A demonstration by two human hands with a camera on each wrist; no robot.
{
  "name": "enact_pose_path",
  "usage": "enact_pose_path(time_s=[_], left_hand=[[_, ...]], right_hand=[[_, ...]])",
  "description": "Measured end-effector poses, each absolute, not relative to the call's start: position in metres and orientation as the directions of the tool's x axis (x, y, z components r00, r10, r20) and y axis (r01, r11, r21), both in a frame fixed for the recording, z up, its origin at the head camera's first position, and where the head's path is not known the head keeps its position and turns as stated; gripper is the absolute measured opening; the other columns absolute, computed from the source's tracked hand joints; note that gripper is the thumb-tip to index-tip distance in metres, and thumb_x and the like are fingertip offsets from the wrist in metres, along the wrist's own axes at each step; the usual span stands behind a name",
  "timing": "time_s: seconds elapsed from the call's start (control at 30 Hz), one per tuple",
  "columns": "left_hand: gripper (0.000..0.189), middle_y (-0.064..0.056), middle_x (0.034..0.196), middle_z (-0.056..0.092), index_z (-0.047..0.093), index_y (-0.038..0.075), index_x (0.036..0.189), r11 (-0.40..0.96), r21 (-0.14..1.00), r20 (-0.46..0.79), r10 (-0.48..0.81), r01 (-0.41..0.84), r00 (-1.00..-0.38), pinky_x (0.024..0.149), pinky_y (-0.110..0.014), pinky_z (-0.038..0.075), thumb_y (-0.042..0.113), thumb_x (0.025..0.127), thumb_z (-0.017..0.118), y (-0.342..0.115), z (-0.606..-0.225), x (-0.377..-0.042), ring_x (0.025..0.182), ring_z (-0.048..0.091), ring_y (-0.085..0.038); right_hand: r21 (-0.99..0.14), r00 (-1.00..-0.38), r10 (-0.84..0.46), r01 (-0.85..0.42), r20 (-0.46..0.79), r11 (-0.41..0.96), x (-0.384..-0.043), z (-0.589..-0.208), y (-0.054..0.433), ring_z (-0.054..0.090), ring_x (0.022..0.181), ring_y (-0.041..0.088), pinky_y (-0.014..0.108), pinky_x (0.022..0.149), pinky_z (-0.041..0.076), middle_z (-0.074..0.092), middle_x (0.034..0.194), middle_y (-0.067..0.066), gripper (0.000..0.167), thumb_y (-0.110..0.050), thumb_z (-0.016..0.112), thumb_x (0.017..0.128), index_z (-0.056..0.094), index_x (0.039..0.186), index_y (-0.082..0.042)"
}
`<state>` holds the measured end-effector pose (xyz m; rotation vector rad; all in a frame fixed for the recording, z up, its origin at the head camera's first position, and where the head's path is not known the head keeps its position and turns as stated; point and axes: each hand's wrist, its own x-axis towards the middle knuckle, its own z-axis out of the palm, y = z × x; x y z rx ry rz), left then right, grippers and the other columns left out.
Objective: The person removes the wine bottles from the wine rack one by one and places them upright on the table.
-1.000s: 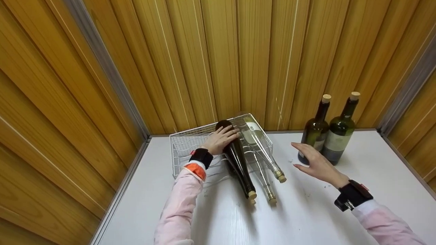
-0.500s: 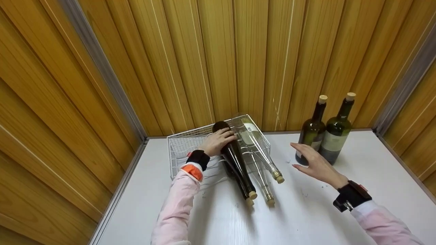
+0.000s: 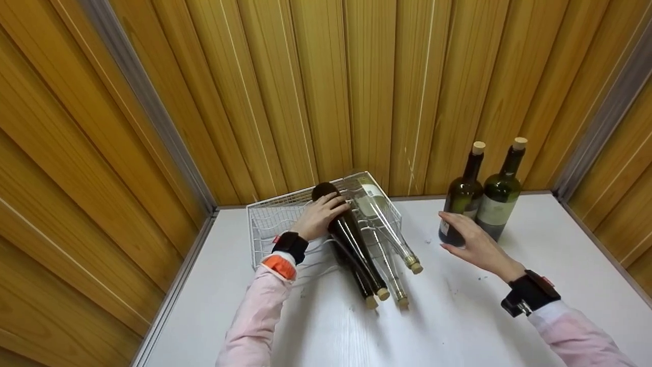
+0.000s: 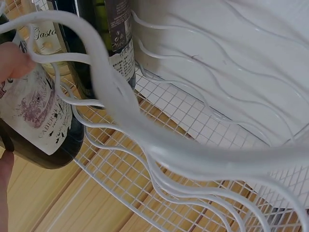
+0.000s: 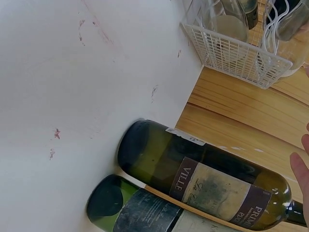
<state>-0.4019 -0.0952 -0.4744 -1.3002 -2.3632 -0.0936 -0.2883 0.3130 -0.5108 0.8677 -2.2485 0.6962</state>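
Note:
My left hand (image 3: 318, 216) grips the body of a dark wine bottle (image 3: 356, 242) that lies on the upper level of a white wire wine rack (image 3: 251, 229), its corked neck slanting toward me. In the left wrist view, a thumb and finger show at the sides of this wine bottle (image 4: 36, 113), with its pale label between them. Just beneath it lies a second dark bottle (image 3: 362, 281). My right hand (image 3: 479, 244) hovers with spread fingers and thumb in front of two upright corked wine bottles, a brownish one (image 3: 462, 196) and a green one (image 3: 501, 204), holding nothing.
Two clear corked bottles, one upper (image 3: 395, 234) and one lower (image 3: 392, 278), lie in the rack's right part, necks jutting over the white table (image 3: 433, 326). Wavy wire rests (image 4: 193, 154) run along the rack's left part. Behind stands a wood-panelled wall (image 3: 326, 102).
The held bottle's neck has swung slightly right, so its cork now sits beside the lower dark bottle's cork rather than over it. The right hand stays nearly still. The view has shifted slightly.

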Motion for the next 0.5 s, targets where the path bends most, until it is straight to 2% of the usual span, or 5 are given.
enact_pose_path(time_s=[0.3,0.5], left_hand=[[0.085,-0.024,0.144,0.066,0.065,0.005,0.142,0.594,-0.059,0.466,0.727,0.802,-0.504,0.121,-0.064,0.049,0.018,0.068,0.105,-0.098,-0.471,-0.394,0.138,0.061,-0.046],[0.091,-0.028,0.148,0.063,0.062,0.000,0.140,0.614,0.001,0.515,0.676,0.789,-0.526,0.125,-0.069,0.043,0.025,0.063,0.104,-0.097,-0.464,-0.390,0.143,0.059,-0.047]], right_hand=[[-0.241,-0.598,-0.389,-0.712,0.701,0.659,-0.287,-0.510,0.314,0.061,0.120,0.056,-0.001,0.119,0.019,0.068,0.138,0.035,0.081,0.013,0.091,0.069,0.061,0.144,0.013],[-0.226,-0.576,-0.390,-0.723,0.718,0.653,-0.288,-0.507,0.317,0.060,0.121,0.055,0.001,0.122,0.019,0.067,0.137,0.037,0.080,0.014,0.090,0.069,0.059,0.144,0.014]])
